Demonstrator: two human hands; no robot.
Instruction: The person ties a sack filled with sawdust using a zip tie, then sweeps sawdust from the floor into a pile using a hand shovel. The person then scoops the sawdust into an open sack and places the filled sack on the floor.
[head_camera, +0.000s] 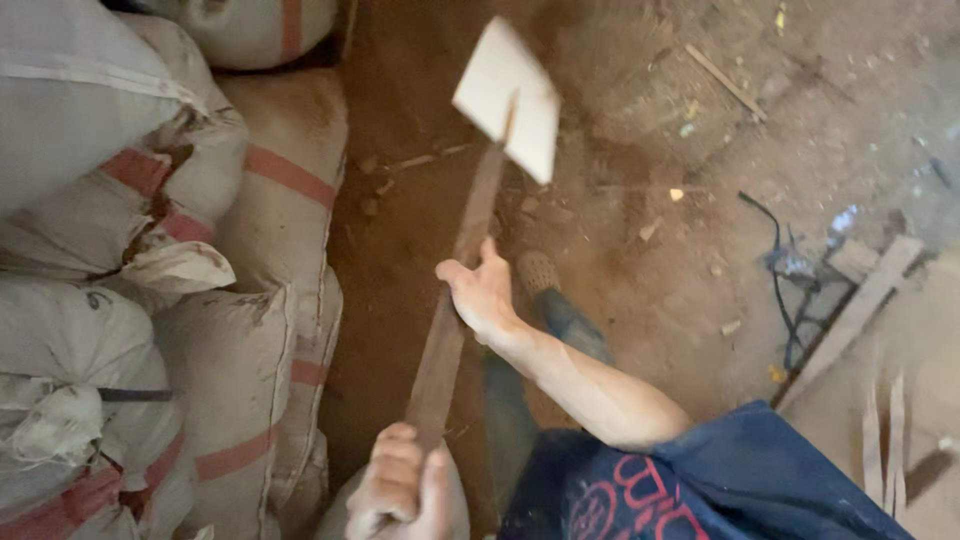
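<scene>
Gripping the near end of a long wooden handle (447, 330), the left hand (400, 490) is at the bottom of the view, a little left of centre. Its fingers (392, 470) are curled tight around the wood, with the thumb lying along the right side, so the hand is fully closed on it. The right hand (483, 295) is farther up the same handle, about at its middle. This hand touches the handle from the right side; the thumb points up along the wood and the palm lies against it, but whether the other fingers wrap behind the handle, I cannot tell.

The handle runs from the near hand up and slightly to the right, and it ends in a pale flat blade (508, 98), squarish and tilted, in the far centre of the view. The blade is blurred and seems to be above the ground (640, 230), which is brown earth with small chips and sticks on it.

At the left, sacks (230, 340) with red stripes are stacked in a pile. Just right of the handle, a shoe (538, 272) is on the earth. At the far right, a plank (850, 320) and a dark cable (785, 290) lie together.
</scene>
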